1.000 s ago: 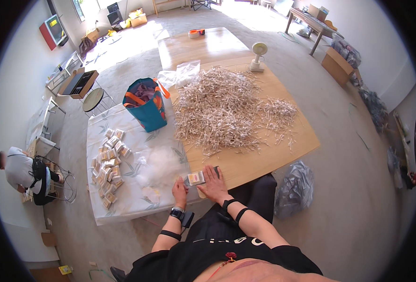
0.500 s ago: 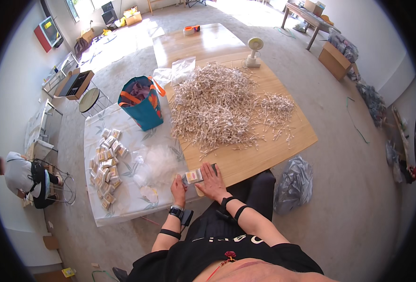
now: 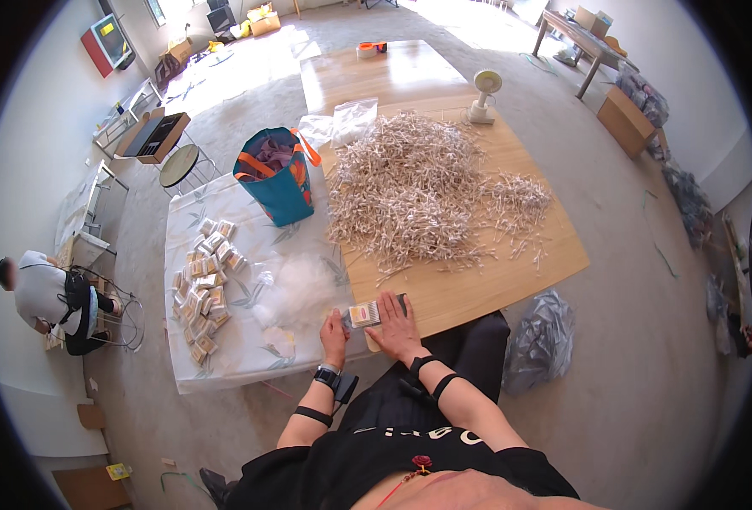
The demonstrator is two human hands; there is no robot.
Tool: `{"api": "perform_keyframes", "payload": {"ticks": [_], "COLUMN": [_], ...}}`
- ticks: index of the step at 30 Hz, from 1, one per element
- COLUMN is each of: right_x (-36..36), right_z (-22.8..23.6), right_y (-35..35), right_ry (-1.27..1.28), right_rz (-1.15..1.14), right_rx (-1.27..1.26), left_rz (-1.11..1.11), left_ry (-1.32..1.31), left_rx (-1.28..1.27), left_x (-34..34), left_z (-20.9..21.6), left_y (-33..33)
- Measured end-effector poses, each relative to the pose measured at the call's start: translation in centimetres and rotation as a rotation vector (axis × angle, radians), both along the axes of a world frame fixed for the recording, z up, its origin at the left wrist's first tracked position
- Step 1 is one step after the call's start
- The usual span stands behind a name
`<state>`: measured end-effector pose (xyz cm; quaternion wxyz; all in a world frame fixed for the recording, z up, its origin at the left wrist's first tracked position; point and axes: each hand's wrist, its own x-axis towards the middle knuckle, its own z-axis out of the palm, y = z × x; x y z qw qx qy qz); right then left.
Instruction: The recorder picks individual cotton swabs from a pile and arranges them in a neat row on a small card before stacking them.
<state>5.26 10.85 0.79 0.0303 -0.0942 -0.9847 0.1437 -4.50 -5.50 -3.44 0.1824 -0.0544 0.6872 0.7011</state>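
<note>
A small clear pack of cotton swabs with a printed label lies at the near left corner of the wooden board. My left hand is closed at the pack's left end, its fingertips on the clear plastic there. Flat over the right end rests my right hand, fingers stretched out, with a dark edge showing beyond its fingertips. What lies beneath the palm is hidden. Beyond both hands spreads a big heap of loose cotton swabs. Left of my left hand lies a fluffy pile of clear plastic bags.
Several filled swab packs lie on the patterned tablecloth. A teal tote bag stands behind them, a small fan at the board's far edge. A grey plastic sack is on the floor right. Another person sits far left.
The whole view has shifted, so the table and heap appear farther right. Both hands stay at the swab pack in nearly the same pose.
</note>
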Motion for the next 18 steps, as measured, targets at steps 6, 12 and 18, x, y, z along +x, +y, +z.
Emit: {"api": "perform_keyframes", "payload": {"ticks": [6, 12, 18], "right_x": [0.1, -0.3, -1.2], "right_z": [-0.1, -0.6, -0.3], "right_y": [-0.2, -0.1, 1.1], "right_ry": [0.082, -0.014, 0.062], "right_rz": [0.011, 0.0, -0.012], "right_rx": [-0.009, -0.02, 0.035], "left_rz": [-0.008, -0.007, -0.01], "left_ry": [0.022, -0.035, 0.009], "left_rx": [-0.031, -0.085, -0.064], "left_x": [0.0, -0.4, -1.7], "left_z": [0.5, 1.1, 0.9], "left_y": [0.0, 0.6, 2.1]}}
